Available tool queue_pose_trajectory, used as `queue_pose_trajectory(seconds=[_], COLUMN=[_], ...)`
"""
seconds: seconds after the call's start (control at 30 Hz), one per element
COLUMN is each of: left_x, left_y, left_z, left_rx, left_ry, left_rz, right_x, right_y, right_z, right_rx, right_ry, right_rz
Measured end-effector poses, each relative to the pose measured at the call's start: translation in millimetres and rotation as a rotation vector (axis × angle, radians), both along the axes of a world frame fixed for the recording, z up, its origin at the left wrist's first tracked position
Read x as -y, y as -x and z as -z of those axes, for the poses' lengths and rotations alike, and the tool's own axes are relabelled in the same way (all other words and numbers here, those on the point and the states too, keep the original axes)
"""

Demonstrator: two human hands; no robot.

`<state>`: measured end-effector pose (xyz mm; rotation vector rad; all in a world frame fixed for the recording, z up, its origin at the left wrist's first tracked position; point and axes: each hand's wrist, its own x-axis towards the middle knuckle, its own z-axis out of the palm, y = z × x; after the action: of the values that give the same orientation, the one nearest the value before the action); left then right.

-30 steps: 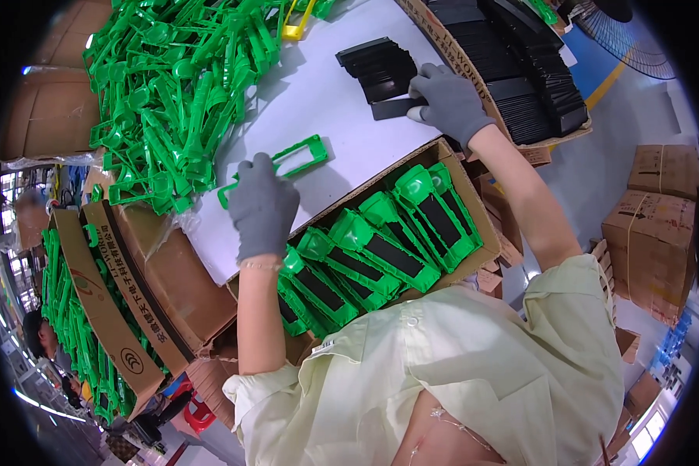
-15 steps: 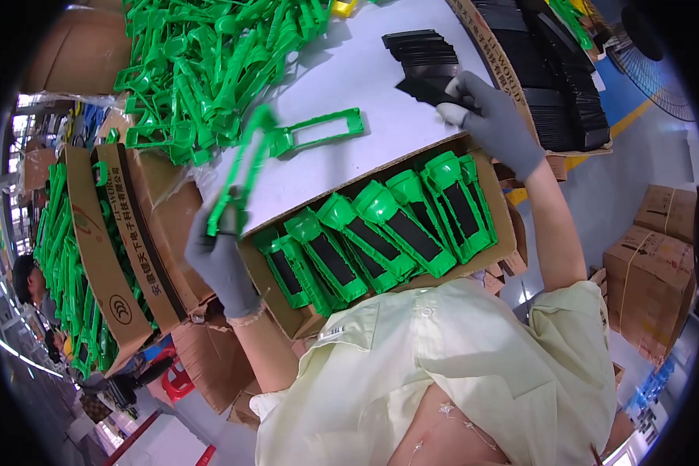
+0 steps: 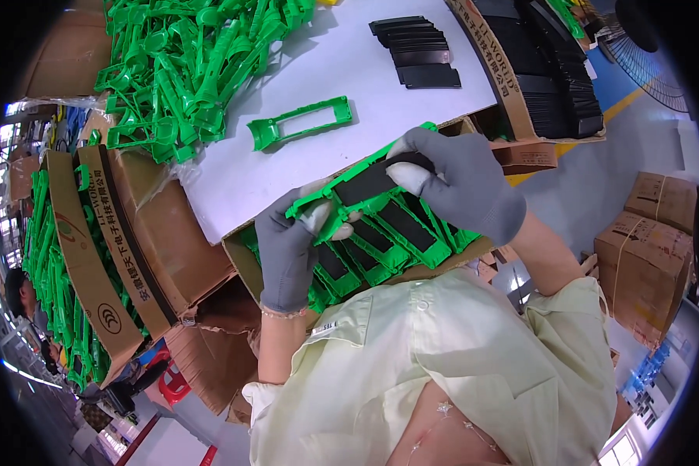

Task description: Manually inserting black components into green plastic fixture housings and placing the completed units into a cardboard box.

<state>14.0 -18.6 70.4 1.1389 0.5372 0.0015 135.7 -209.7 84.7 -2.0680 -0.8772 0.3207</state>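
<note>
My gloved left hand [image 3: 291,241] grips one end of a green plastic frame [image 3: 342,227], held tilted above an open cardboard box. In my gloved right hand [image 3: 450,175] is a black strip [image 3: 365,182], pinched between thumb and fingers and lying against the frame's long opening. Whether it is fully seated I cannot tell. Below both hands, the cardboard box [image 3: 241,268] holds several green frames with black strips [image 3: 421,237] in them. On the white table beyond lies a single green frame without a strip [image 3: 303,123]. A fanned stack of black strips [image 3: 419,53] sits farther right.
A large heap of loose green frames [image 3: 186,70] covers the table's far left. Another box of green frames [image 3: 93,256] stands at left. A carton of black strips [image 3: 547,70] borders the table's right edge. Strapped cartons [image 3: 645,256] and a fan [image 3: 648,58] are at right.
My right hand has come from the stack down to the box with a black strip. My left hand has moved right with the green frame, and the two parts now meet.
</note>
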Motion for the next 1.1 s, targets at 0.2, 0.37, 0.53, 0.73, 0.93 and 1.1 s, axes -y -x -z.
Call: queue_pose_trajectory(seconds=[0.2,0.37,0.53,0.73,0.93,1.1], left_x=[-1,1,6,15,10,5], left_y=[-5,-5,-6,-11,-5,2], left_z=[0,-6,-5,-8,-16,-15], left_rx=[0.062,0.041,-0.006,-0.089,-0.051,-0.095], left_ry=[0.003,0.03,0.02,-0.076,-0.208,-0.225], left_rz=[-0.038,-0.025,0.016,0.034,0.051,0.092], right_x=[3,6,5,6,10,17], right_y=[-1,-4,-1,7,3,8], right_z=[-7,-5,-4,8,-5,22], right_rx=[-0.034,-0.062,0.001,0.109,0.225,-0.459], right_ry=[-0.015,-0.041,0.043,0.086,0.089,-0.039], right_rz=[0.023,0.033,0.041,0.049,0.301,0.02])
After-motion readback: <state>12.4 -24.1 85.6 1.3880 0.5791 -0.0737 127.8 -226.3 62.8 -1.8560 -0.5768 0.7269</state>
